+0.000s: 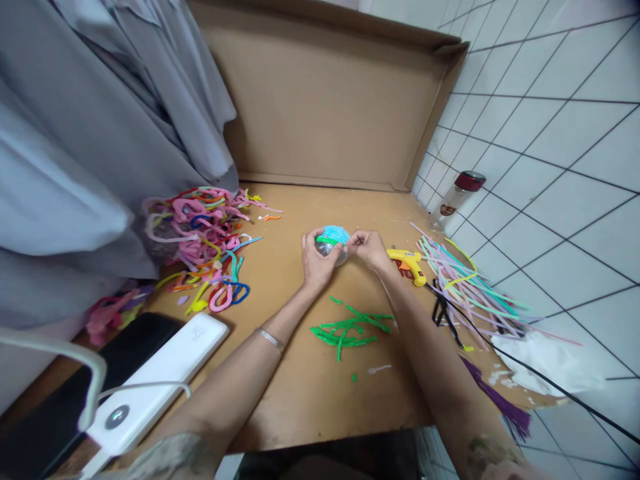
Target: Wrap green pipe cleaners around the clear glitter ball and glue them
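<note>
My left hand (319,261) is closed around a clear round ball (327,248). Rows of light blue pipe cleaner cover the ball's top, with one green band below them; its lower part is bare and see-through. At the ball's right side, my right hand (369,249) has its fingertips pinched together; what they hold, if anything, is too small to make out. Short green pipe cleaner pieces (345,330) lie loose on the table between my forearms. A yellow glue gun (411,265) rests just right of my right hand.
Tangled coloured pipe cleaners (205,233) pile up at the left by a grey curtain (100,133). A white power bank (160,380) lies front left. Straight pipe cleaners (465,287), a bottle (455,200) and a black cord (530,370) are right. Cardboard (330,100) stands behind.
</note>
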`<action>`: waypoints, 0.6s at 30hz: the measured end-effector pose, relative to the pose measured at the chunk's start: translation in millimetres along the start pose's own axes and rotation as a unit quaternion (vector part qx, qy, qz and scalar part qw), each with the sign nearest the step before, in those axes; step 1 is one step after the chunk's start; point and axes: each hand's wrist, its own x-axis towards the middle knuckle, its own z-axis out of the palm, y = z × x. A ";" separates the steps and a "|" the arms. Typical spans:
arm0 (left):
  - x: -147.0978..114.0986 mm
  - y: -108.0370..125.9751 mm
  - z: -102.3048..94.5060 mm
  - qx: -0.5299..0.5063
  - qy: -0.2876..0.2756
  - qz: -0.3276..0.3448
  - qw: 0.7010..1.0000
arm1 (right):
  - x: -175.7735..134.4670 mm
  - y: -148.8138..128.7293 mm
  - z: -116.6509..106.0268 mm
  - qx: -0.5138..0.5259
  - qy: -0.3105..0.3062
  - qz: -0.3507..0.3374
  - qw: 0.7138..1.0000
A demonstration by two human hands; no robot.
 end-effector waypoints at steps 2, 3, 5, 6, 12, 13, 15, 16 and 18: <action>0.2 -0.2 0.4 0.002 -0.001 -0.001 1.000 | 1.1 2.2 0.5 -0.017 0.007 -0.006 1.000; 0.3 -0.4 0.6 0.002 -0.001 -0.001 1.000 | 1.5 2.9 0.5 -0.020 0.008 -0.007 1.000; 0.4 -0.8 0.9 0.003 -0.001 0.001 1.000 | 1.7 2.8 -0.2 -0.010 0.006 -0.005 1.000; 0.4 -1.0 1.0 0.002 0.000 0.003 1.000 | 1.3 2.0 -0.9 0.003 -0.001 -0.001 1.000; 0.9 -0.6 -0.3 0.001 -0.002 -0.004 1.000 | -4.1 -7.6 -8.3 0.104 -0.046 0.042 0.993; 1.0 -0.3 -0.6 0.000 -0.002 -0.008 1.000 | -4.6 -8.4 -9.4 0.109 -0.046 0.048 0.992; 1.2 -0.1 -1.1 -0.003 -0.003 -0.011 1.000 | -4.6 -8.2 -11.0 0.109 -0.041 0.061 0.991; 1.4 -0.4 -1.2 -0.003 -0.003 -0.012 1.000 | -4.2 -7.2 -11.5 0.104 -0.037 0.066 0.992; 1.9 -1.5 -1.4 -0.003 -0.003 -0.013 1.000 | -3.0 -4.3 -12.1 0.088 -0.035 0.076 0.993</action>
